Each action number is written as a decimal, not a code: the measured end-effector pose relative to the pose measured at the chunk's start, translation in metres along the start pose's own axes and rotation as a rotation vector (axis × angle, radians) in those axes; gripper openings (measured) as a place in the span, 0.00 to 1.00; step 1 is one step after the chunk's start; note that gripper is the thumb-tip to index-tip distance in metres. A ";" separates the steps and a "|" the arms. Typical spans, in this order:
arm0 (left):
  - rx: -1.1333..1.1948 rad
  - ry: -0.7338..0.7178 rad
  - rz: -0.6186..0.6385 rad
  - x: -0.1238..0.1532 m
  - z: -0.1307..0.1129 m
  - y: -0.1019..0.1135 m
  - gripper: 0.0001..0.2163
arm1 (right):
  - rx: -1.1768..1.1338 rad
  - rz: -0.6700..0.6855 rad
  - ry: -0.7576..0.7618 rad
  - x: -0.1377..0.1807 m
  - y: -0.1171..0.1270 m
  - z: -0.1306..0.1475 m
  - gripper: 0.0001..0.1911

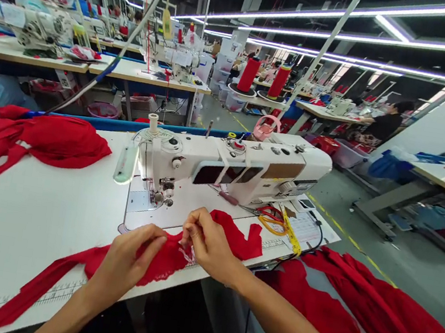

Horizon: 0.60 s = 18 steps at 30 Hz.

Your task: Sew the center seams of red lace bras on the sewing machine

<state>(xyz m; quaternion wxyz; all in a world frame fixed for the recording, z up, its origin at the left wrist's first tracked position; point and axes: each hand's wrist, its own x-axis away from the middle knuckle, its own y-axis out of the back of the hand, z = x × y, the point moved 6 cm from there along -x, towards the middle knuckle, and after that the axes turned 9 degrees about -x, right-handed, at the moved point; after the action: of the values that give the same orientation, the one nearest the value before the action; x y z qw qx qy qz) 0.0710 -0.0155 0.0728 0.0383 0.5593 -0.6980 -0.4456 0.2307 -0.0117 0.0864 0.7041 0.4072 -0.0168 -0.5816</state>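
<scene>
A piece of red fabric (pixel 168 256) with a long strip trailing to the left lies along the front edge of the sewing table. My left hand (pixel 130 256) pinches its upper edge between thumb and fingers. Close by on the right, my right hand (pixel 210 246) is closed at the same edge, fingertips pressed together. Some whitish, lacy or thread-like trim shows on the cloth below the right fingers; its exact kind is unclear. Just behind both hands stands a white sewing machine (pixel 227 161), its needle area (pixel 161 196) apart from the fabric.
More red fabric (pixel 61 141) is heaped at the table's left. Orange-handled scissors (pixel 273 222), a yellow tape measure (pixel 293 237) and papers lie at the right. Red cloth (pixel 394 312) hangs beside the table on the right. Thread cones (pixel 248 75) stand behind the machine.
</scene>
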 end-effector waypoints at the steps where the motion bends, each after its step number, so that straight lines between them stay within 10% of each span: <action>1: 0.011 0.030 -0.005 0.000 0.004 0.003 0.09 | 0.119 0.010 -0.066 -0.002 0.008 -0.013 0.04; 9: 0.407 0.552 -0.046 0.012 0.044 0.013 0.17 | 0.689 -0.007 -0.401 -0.022 0.065 -0.095 0.11; 18: 0.590 0.753 -0.079 0.024 0.076 0.006 0.19 | 0.989 0.060 -0.797 0.059 0.133 -0.115 0.19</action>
<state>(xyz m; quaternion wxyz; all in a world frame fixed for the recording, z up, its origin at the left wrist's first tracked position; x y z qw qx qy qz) 0.0152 0.0094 0.0207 0.1111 0.6949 -0.7104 0.0040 0.4142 0.0019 0.0622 0.3884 0.4357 -0.5556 -0.5922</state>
